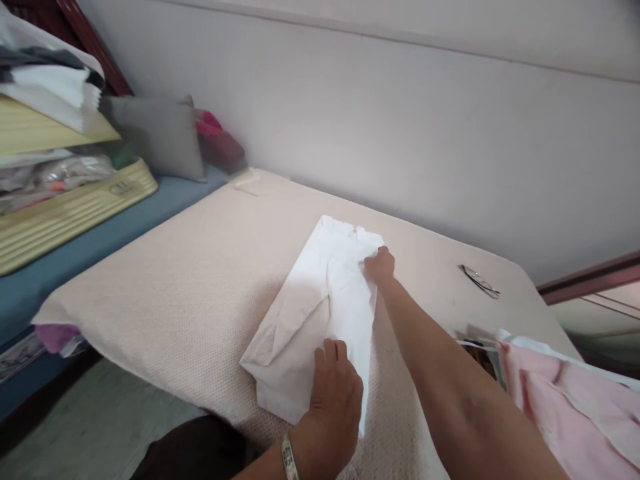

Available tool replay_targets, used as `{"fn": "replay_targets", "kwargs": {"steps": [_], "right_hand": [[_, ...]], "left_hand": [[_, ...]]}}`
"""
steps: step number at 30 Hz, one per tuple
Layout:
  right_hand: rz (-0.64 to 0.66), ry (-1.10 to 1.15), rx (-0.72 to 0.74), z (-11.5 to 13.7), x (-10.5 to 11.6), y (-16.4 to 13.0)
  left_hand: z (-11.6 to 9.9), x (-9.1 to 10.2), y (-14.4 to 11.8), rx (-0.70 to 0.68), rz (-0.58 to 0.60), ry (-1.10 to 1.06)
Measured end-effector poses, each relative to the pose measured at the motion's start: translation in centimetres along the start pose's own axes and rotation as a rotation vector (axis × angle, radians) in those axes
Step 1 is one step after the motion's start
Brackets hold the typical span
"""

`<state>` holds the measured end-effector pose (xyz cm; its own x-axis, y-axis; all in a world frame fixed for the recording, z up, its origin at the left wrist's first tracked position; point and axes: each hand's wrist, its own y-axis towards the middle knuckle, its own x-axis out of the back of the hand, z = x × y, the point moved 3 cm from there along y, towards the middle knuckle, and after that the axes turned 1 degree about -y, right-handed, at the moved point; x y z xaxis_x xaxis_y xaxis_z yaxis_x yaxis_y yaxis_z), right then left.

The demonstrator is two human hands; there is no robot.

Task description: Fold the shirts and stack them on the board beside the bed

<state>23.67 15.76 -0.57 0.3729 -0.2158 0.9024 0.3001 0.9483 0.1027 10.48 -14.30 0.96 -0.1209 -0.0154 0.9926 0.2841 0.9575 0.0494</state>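
A white garment (320, 307), folded into a long strip, lies on the beige textured bed surface (190, 293). My left hand (335, 393) presses flat on its near end, fingers spread a little, a bracelet on the wrist. My right hand (381, 265) reaches across and pinches the far right corner of the garment near its waistband.
A pair of glasses (480, 281) lies on the bed to the far right. Pink and white clothes (570, 407) are heaped at the near right. A grey cushion (160, 137), stacked yellow boxes (75, 207) and folded fabrics stand at the left on a blue sheet. A wall runs behind.
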Motion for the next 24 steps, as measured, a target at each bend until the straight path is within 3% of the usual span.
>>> {"fn": "replay_targets", "kwargs": {"steps": [2, 5, 7, 10, 13, 18, 24], "right_hand": [[-0.051, -0.054, 0.088, 1.3, 0.5, -1.6], [-0.059, -0.144, 0.383, 3.5, -0.5, -4.8], [0.051, -0.216, 0.509, 4.3, -2.1, -6.6], [0.247, -0.302, 0.451, 4.1, -4.2, -7.4], [0.311, -0.347, 0.411, 4.2, -3.8, -6.7], [0.243, -0.408, 0.651, 6.5, -1.0, -6.9], [0.436, -0.477, 0.736, 8.0, -1.7, -7.5]], "left_hand": [[-0.1, -0.9, -0.2, -0.027, -0.079, 0.024], [-0.2, -3.5, -0.4, 0.003, -0.097, 0.031], [-0.5, -4.9, -0.4, 0.017, -0.088, 0.033], [-1.2, -5.9, -0.7, 0.016, -0.085, 0.071], [-1.9, -5.4, -1.0, 0.024, -0.067, 0.128], [-2.4, -3.3, -1.3, 0.074, -0.061, 0.178], [-2.2, -2.7, -1.1, 0.043, 0.016, 0.189]]}}
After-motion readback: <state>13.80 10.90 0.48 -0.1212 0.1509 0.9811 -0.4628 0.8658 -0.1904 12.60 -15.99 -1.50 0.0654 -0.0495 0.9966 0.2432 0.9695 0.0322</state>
